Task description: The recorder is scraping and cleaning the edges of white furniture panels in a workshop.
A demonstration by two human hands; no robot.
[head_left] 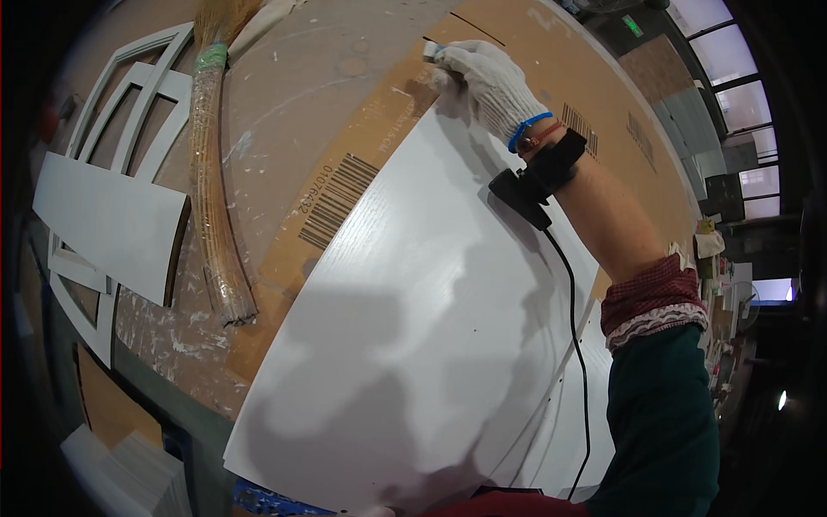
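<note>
My right hand point(493, 79), in a white knitted glove, reaches to the far end of a large white panel point(405, 284). Its fingers are closed together near the panel's far corner, with a small greyish-white bit point(433, 52) at the fingertips that is too small to name. A black device point(538, 177) with a cable is strapped to that wrist, beside a blue band point(528, 131). Shadows of my head and arm fall over the white surface. My left hand does not show.
Brown cardboard point(362, 142) lies under the panel. To the left are a straw broom point(211, 172), a smaller white board point(112, 220) and white slatted frames point(138, 103). The black cable point(579, 345) trails over the panel's right side. White boards point(142, 474) are stacked at lower left.
</note>
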